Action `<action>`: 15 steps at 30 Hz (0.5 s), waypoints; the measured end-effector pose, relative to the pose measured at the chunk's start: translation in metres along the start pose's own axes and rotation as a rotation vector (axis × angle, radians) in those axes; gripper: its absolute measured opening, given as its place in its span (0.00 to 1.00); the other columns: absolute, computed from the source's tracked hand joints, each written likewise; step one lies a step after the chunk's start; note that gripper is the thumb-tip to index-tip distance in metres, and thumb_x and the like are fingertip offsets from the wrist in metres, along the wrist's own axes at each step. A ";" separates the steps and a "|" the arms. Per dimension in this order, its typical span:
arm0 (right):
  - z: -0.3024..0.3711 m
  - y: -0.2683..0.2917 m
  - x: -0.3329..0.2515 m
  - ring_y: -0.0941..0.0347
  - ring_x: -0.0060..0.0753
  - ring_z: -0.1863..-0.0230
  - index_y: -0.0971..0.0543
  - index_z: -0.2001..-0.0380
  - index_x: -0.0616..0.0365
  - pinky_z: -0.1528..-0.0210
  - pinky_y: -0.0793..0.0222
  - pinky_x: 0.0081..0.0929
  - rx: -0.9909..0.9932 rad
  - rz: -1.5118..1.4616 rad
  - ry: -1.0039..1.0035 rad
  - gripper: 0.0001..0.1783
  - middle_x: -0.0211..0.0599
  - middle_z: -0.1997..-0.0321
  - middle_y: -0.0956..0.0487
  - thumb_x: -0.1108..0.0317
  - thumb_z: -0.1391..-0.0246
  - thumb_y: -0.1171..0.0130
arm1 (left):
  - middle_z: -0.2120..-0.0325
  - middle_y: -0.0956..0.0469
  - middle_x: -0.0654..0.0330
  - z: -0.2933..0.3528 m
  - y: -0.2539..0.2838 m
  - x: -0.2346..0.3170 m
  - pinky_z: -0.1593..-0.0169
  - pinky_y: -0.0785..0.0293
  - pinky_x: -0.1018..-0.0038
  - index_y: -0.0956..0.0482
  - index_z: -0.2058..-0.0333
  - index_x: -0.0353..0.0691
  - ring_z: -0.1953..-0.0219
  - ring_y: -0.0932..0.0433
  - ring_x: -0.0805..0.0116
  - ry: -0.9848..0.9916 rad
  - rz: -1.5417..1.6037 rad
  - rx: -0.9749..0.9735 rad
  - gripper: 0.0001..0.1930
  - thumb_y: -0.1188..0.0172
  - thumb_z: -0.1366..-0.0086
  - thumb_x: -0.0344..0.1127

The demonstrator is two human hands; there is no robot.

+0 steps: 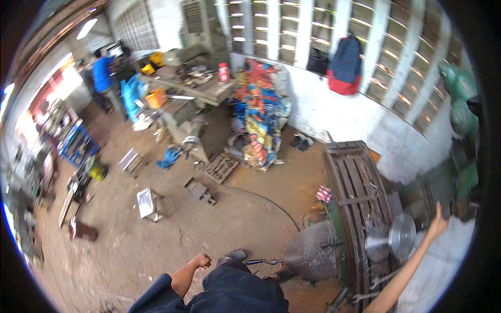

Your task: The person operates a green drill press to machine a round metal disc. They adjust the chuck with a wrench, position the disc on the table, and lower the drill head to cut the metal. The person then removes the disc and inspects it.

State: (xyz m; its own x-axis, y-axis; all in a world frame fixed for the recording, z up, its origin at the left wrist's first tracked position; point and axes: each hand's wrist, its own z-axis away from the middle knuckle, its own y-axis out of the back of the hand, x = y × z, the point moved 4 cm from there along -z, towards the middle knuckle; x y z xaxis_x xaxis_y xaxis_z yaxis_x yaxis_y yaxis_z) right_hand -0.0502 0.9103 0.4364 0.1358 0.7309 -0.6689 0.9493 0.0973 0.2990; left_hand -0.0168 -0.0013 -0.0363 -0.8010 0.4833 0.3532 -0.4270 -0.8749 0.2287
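Note:
My right arm stretches out to the far right, over a metal-working machine (pixel 360 193) that looks like a lathe. At its end my right hand (pixel 438 225) is up against the dark, blurred part of the machine, with at least one finger stretched out. I see nothing held in it. Below the forearm, a shiny round metal piece (pixel 402 236) is on the machine, and spanners (pixel 383 279) lie close by. My left hand (pixel 200 261) hangs beside my body above the floor, fingers curled in, with nothing visible in them.
A rounded metal sheet (pixel 313 253) juts from the machine near my legs, with a handle (pixel 265 261) beside it. Metal blocks (pixel 200 191) and a white-topped stool (pixel 147 203) stand on the floor. Farther off are a cluttered workbench (pixel 209 91) and people (pixel 103 73).

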 end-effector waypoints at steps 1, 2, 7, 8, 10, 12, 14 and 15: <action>-0.001 0.008 0.008 0.25 0.31 0.56 0.23 0.51 0.73 0.48 0.32 0.30 -0.062 -0.019 -0.014 0.23 0.41 0.60 0.18 0.68 0.47 0.36 | 0.62 0.18 0.52 0.015 -0.015 -0.025 0.65 0.21 0.68 0.22 0.52 0.37 0.65 0.19 0.62 0.015 0.033 0.006 0.19 0.46 0.41 0.34; -0.001 0.007 0.018 0.25 0.32 0.56 0.23 0.52 0.73 0.48 0.32 0.29 -0.032 -0.132 -0.025 0.22 0.41 0.59 0.19 0.70 0.48 0.35 | 0.63 0.18 0.53 0.026 -0.032 -0.045 0.66 0.22 0.68 0.22 0.52 0.36 0.65 0.19 0.62 0.024 0.055 0.008 0.19 0.47 0.42 0.33; -0.008 -0.012 0.030 0.28 0.31 0.51 0.28 0.47 0.69 0.42 0.36 0.30 -0.306 -0.594 -0.111 0.25 0.40 0.50 0.23 0.77 0.49 0.38 | 0.57 0.19 0.52 0.070 -0.103 -0.103 0.54 0.25 0.61 0.22 0.49 0.41 0.55 0.21 0.56 -0.040 -0.036 0.075 0.27 0.35 0.47 0.46; -0.006 -0.014 0.018 0.29 0.29 0.57 0.27 0.52 0.63 0.48 0.34 0.28 -0.353 -0.626 0.009 0.17 0.34 0.56 0.25 0.72 0.45 0.43 | 0.57 0.19 0.52 0.064 -0.109 -0.096 0.53 0.25 0.61 0.22 0.49 0.40 0.55 0.21 0.56 -0.086 -0.073 0.077 0.28 0.35 0.47 0.46; -0.005 -0.021 0.003 0.29 0.29 0.58 0.28 0.54 0.62 0.51 0.35 0.28 -0.446 -0.679 0.046 0.17 0.34 0.58 0.25 0.71 0.47 0.42 | 0.56 0.20 0.52 0.050 -0.125 -0.082 0.51 0.26 0.61 0.22 0.49 0.38 0.54 0.21 0.55 -0.085 -0.151 0.078 0.28 0.34 0.48 0.47; -0.007 -0.022 -0.008 0.30 0.29 0.60 0.29 0.56 0.60 0.54 0.35 0.28 -0.541 -0.744 0.035 0.17 0.33 0.59 0.26 0.69 0.49 0.41 | 0.55 0.20 0.51 0.051 -0.125 -0.072 0.50 0.26 0.61 0.22 0.50 0.36 0.53 0.22 0.55 -0.061 -0.261 0.060 0.29 0.34 0.48 0.48; -0.011 -0.021 -0.015 0.31 0.29 0.61 0.29 0.58 0.59 0.57 0.36 0.27 -0.639 -0.832 0.003 0.17 0.33 0.61 0.27 0.68 0.51 0.40 | 0.56 0.20 0.50 0.054 -0.109 -0.054 0.52 0.25 0.61 0.23 0.50 0.34 0.55 0.21 0.55 -0.057 -0.260 0.029 0.28 0.34 0.47 0.46; -0.012 -0.021 -0.018 0.31 0.29 0.62 0.30 0.59 0.58 0.58 0.36 0.27 -0.689 -0.888 -0.016 0.17 0.33 0.62 0.28 0.67 0.52 0.40 | 0.58 0.20 0.49 0.051 -0.102 -0.038 0.54 0.23 0.62 0.24 0.49 0.33 0.57 0.20 0.56 -0.064 -0.194 0.007 0.27 0.35 0.45 0.43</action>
State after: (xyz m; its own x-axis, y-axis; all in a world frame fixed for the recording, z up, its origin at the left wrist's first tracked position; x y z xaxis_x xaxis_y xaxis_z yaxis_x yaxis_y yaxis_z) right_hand -0.0756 0.9036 0.4506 -0.5024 0.2086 -0.8391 0.3530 0.9354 0.0212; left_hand 0.0785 0.0710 -0.0272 -0.6752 0.6444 0.3589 -0.5680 -0.7647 0.3043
